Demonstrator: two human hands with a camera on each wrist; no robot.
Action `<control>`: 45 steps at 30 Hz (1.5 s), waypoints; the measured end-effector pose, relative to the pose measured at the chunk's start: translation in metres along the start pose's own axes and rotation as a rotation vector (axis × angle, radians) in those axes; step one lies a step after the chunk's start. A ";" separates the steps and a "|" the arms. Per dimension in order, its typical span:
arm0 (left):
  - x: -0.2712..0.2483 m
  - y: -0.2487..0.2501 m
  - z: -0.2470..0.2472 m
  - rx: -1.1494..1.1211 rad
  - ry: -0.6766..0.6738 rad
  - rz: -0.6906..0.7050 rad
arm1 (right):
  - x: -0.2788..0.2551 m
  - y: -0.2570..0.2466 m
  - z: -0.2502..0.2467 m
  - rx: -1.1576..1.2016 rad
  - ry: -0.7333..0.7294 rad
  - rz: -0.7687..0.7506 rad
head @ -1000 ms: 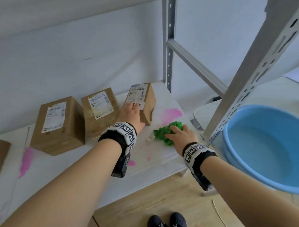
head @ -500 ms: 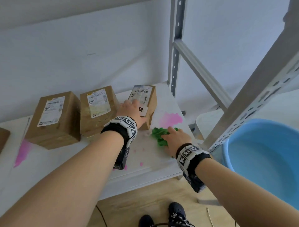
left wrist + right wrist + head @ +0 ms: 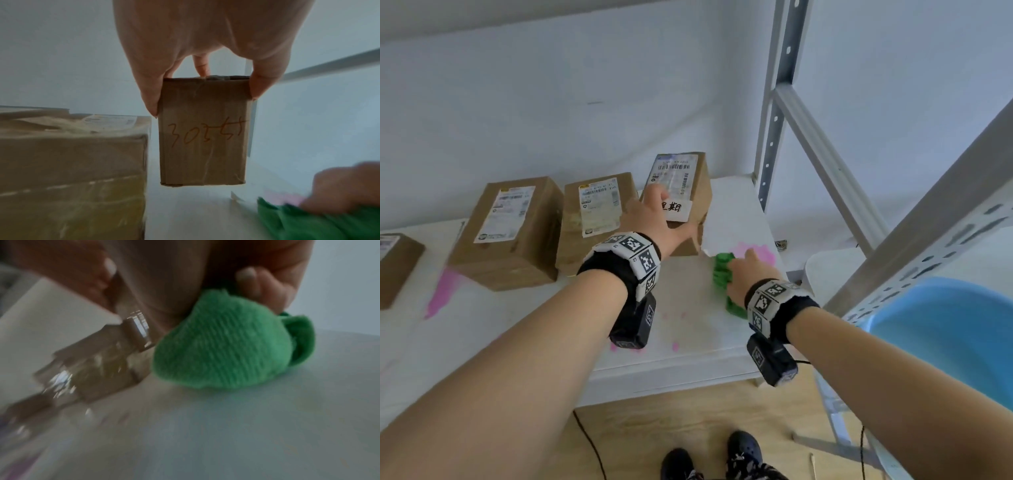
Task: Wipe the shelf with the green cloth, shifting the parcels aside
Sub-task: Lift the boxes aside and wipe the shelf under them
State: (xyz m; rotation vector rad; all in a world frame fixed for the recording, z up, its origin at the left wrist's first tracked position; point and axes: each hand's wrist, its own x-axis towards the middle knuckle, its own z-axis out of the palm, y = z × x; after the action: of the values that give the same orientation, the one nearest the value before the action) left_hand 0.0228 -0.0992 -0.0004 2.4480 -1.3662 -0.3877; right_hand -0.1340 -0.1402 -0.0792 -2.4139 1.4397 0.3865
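**A:** What's nearest my hands?

**B:** Just this side of your wrists, the front edge of the shelf (image 3: 678, 370), with small pink spots on the white board between your two arms. Off to the outside of your right forearm sits a blue basin (image 3: 959, 342); I see only its blue inside wall, and I can't tell whether anything is in it.

**A:** And my right hand?

**B:** Your right hand (image 3: 751, 274) lies on top of the green cloth (image 3: 724, 279), which is bunched up on the shelf board. In the right wrist view the fingers (image 3: 265, 288) curl over the wad, so I'd call it a grasp on the cloth. A pink stain (image 3: 756, 251) lies just past those fingertips.

**A:** My left?

**B:** Your left hand (image 3: 654, 219) grips the small parcel (image 3: 688, 192) from above. In the left wrist view thumb and fingers pinch its two sides, and its bottom edge looks clear of the board. A number is written by hand on the face towards you.

**A:** Further out?

**B:** To the outside of your left hand, a second parcel (image 3: 594, 219) just beside the held one, then a third parcel (image 3: 510, 229), then another at the frame's edge. Beyond everything, the pale wall and the grey shelf post (image 3: 774, 137).
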 end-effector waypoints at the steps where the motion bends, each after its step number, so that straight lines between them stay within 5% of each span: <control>1: -0.001 -0.001 -0.005 -0.022 0.009 -0.007 | 0.008 0.001 -0.007 0.079 0.079 0.049; 3: -0.004 -0.005 -0.012 -0.072 0.026 -0.029 | 0.024 -0.001 -0.020 0.248 0.159 0.135; 7: -0.008 -0.012 -0.022 -0.209 0.081 -0.080 | 0.052 -0.018 -0.019 0.270 0.005 0.154; 13: -0.010 -0.010 -0.025 -0.211 0.086 -0.107 | 0.047 -0.035 -0.008 -0.202 -0.044 -0.275; 16: -0.011 -0.004 -0.021 -0.185 0.052 -0.124 | 0.031 -0.026 0.004 -0.178 -0.036 -0.365; 19: -0.013 0.004 -0.015 -0.153 0.029 -0.128 | 0.020 -0.011 0.007 -0.122 0.044 -0.224; 26: -0.025 0.008 0.000 -0.049 0.012 -0.095 | 0.052 0.029 -0.015 0.031 -0.092 0.142; 37: -0.020 0.006 0.011 -0.088 -0.019 -0.175 | -0.007 -0.002 0.016 0.000 -0.011 0.068; 45: -0.023 -0.001 0.020 -0.065 -0.046 -0.158 | 0.044 0.033 -0.006 0.102 0.004 0.320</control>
State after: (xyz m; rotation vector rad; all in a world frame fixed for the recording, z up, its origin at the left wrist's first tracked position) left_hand 0.0042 -0.0822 -0.0173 2.5152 -1.1619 -0.5206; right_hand -0.1429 -0.1926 -0.0943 -2.1081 1.8055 0.3684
